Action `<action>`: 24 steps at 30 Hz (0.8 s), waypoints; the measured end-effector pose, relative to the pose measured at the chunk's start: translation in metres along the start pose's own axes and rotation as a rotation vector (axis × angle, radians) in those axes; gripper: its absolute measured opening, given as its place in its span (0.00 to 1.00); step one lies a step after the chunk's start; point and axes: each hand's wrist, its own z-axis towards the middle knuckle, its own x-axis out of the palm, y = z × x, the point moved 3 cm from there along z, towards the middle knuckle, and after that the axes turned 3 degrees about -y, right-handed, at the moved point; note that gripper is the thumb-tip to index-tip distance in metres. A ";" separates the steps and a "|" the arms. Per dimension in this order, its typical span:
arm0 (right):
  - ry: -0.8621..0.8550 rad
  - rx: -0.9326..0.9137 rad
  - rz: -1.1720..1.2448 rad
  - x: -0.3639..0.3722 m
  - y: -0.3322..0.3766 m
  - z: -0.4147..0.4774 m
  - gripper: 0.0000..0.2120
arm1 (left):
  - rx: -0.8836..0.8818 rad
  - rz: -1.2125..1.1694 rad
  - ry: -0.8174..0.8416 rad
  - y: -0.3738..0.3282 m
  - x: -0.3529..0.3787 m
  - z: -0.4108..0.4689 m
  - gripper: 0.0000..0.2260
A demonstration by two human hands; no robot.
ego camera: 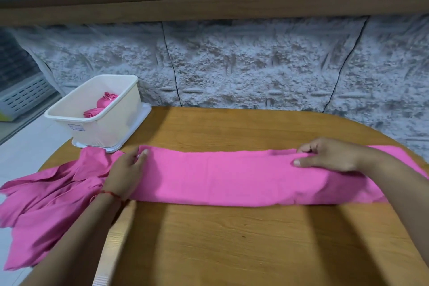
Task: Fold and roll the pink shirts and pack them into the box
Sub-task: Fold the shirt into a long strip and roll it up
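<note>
A pink shirt (232, 176) lies folded into a long flat band across the wooden table (232, 239). My left hand (126, 174) rests on its left end, thumb and fingertips pinching the far edge. At the right end, my right hand (329, 154) pinches the far edge of the band in the same way. The cream plastic box (99, 121) stands at the table's far left corner with two rolled pink shirts (102, 105) inside. More pink shirts (46, 204) lie in a loose heap at the left, hanging over the table's edge.
The box stands on its white lid (139, 127). A grey stone-patterned wall (255, 65) rises behind the table under a wooden shelf (209, 4) with cables. A white slotted crate (23, 95) sits on the floor far left. Bare wood lies in front of the band.
</note>
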 end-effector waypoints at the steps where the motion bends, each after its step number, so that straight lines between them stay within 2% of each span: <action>1: -0.020 0.000 -0.022 -0.004 0.002 0.009 0.12 | -0.053 0.005 0.012 0.001 0.006 0.006 0.10; 4: -0.096 0.014 -0.035 -0.007 -0.002 0.036 0.10 | -0.200 0.020 0.020 0.008 0.027 0.017 0.14; 6: -0.125 0.038 -0.036 -0.003 -0.013 0.053 0.09 | -0.236 0.105 0.003 0.013 0.037 0.020 0.15; 13: -0.198 0.049 -0.023 0.017 -0.048 0.075 0.13 | -0.245 0.434 -0.037 0.014 0.052 0.026 0.13; 20: -0.230 0.110 -0.027 0.016 -0.049 0.074 0.11 | -0.297 0.521 -0.042 0.009 0.058 0.033 0.12; 24: -0.289 0.161 -0.038 0.017 -0.045 0.076 0.08 | -0.261 0.580 -0.018 0.004 0.061 0.027 0.08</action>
